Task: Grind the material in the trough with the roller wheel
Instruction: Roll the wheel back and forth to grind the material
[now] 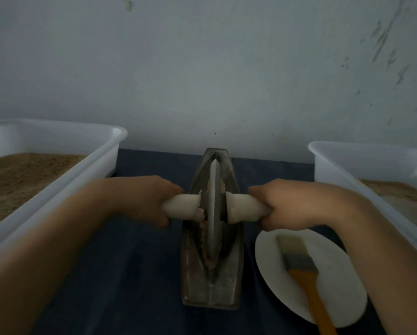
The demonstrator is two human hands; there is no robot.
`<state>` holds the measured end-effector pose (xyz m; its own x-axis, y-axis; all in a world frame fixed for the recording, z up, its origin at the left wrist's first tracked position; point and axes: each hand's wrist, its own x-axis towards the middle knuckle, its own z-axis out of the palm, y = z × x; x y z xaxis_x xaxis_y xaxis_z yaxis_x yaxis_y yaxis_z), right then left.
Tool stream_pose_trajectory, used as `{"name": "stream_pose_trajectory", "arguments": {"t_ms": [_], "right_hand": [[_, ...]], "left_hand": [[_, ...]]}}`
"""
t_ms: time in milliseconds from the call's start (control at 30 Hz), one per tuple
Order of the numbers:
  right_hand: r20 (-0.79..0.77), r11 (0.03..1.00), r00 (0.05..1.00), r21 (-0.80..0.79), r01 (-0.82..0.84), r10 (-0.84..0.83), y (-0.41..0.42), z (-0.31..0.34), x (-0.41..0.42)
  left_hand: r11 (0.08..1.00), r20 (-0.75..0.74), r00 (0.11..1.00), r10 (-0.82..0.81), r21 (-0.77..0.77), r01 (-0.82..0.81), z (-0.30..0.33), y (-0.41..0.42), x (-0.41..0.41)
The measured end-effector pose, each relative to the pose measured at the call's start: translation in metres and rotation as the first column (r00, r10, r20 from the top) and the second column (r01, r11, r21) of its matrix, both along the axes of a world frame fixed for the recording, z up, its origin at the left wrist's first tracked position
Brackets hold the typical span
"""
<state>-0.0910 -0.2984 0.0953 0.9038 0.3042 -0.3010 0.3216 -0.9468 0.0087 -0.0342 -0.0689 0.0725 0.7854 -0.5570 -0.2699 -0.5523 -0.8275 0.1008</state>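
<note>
The long, boat-shaped grey metal trough (211, 284) lies squarely between the two hands, its long axis running straight away from the person toward the wall, so the rolling stroke has to travel fore and aft along that line. The thin grey metal roller wheel (213, 213) stands upright on edge in the groove, roughly at the trough's middle, and its pale, cloth-wrapped axle handle (245, 206) crosses the trough at right angles, sticking out to either side. The left hand (144, 199) is curled round the left stub of that handle and the right hand (292, 204) round the right stub; both grip firmly, each just outside the trough's rim, about level with one another and equally near the wheel, so neither leads. The brownish crumbly material (205, 240) sits in the groove, hugging both faces of the wheel, with most of what shows lying on the near side, toward the person, and a little just beyond the axle. My judgement is that the next stroke should keep the axle square to the trough, since any twist would ride the wheel up the sloping wall. A white round plate (335, 308) carrying an orange-handled flat brush (304, 276) lies under the right forearm.
</note>
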Motion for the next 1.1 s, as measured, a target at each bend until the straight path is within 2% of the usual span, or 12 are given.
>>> {"name": "stream_pose_trajectory", "arguments": {"t_ms": [133, 233, 300, 367, 433, 500, 567, 700, 800, 967, 1033, 1100], "right_hand": [[0.036, 0.995, 0.997, 0.073, 0.061, -0.064, -0.005, -0.008, 0.016], [0.230, 0.992, 0.969, 0.110, 0.066, -0.089, -0.011, -0.023, 0.033], [0.427, 0.995, 0.901, 0.092, 0.044, -0.080, -0.015, -0.037, 0.045], [0.574, 0.997, 0.815, 0.065, 0.050, -0.078, -0.016, -0.048, 0.054], [0.639, 0.996, 0.764, 0.060, 0.063, -0.087, -0.014, -0.054, 0.059], [0.663, 0.997, 0.745, 0.038, 0.060, -0.070, -0.012, -0.055, 0.058], [0.623, 0.998, 0.781, 0.003, 0.060, -0.048, -0.012, -0.050, 0.053], [0.277, 0.992, 0.953, 0.067, 0.105, -0.119, -0.008, -0.027, 0.033], [0.080, 0.996, 0.993, 0.023, 0.081, -0.083, -0.001, -0.011, 0.011], [-0.023, 0.998, 1.000, 0.054, 0.009, -0.008, 0.001, 0.004, -0.013], [0.006, 1.000, 1.000, 0.016, -0.009, 0.008, 0.001, 0.003, -0.011], [0.033, 1.000, 0.999, 0.021, -0.001, 0.000, 0.001, 0.000, -0.004]], "left_hand": [[0.998, 0.239, 0.969, 0.057, -0.037, -0.050, -0.011, -0.008, 0.009], [0.996, 0.499, 0.863, 0.083, -0.053, -0.065, -0.022, -0.014, 0.024], [0.996, 0.624, 0.777, 0.090, -0.074, -0.056, -0.030, -0.018, 0.035], [0.991, 0.704, 0.700, 0.118, -0.129, -0.037, -0.037, -0.020, 0.041], [0.983, 0.722, 0.676, 0.146, -0.180, -0.020, -0.041, -0.020, 0.044], [0.982, 0.699, 0.701, 0.141, -0.191, -0.006, -0.042, -0.018, 0.043], [0.987, 0.658, 0.744, 0.114, -0.162, -0.008, -0.039, -0.015, 0.040], [0.997, 0.514, 0.855, 0.071, -0.054, -0.051, -0.025, -0.014, 0.024], [0.999, 0.332, 0.943, 0.018, 0.024, -0.027, -0.012, -0.011, 0.010], [0.999, 0.030, 0.999, -0.032, 0.038, 0.031, 0.004, -0.001, -0.007], [0.999, -0.020, 1.000, -0.021, 0.027, 0.022, 0.005, 0.000, -0.005], [1.000, 0.000, 1.000, -0.002, 0.010, 0.002, 0.001, -0.002, -0.001]]}}
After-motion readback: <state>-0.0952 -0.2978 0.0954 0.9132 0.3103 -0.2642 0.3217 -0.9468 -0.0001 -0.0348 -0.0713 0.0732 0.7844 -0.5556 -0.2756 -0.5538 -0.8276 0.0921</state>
